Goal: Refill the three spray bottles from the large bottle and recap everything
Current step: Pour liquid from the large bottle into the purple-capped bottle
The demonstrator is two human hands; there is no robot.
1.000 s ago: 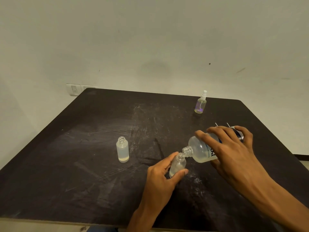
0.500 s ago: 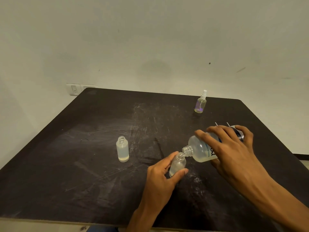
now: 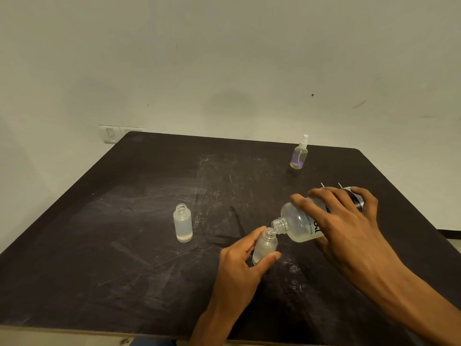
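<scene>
- Nothing has shifted in the last second: my right hand (image 3: pixel 349 228) still wraps the big bottle (image 3: pixel 299 221), tipped with its mouth at the neck of the small bottle (image 3: pixel 265 245).
- My left hand (image 3: pixel 239 263) keeps its thumb and fingers curled round that small bottle on the table (image 3: pixel 124 258).
- So I judge the pour is ongoing; I can't tell the level.
- An uncapped bottle (image 3: pixel 183 223) stands to the left; the capped sprayer (image 3: pixel 299 153) sits far back.
</scene>
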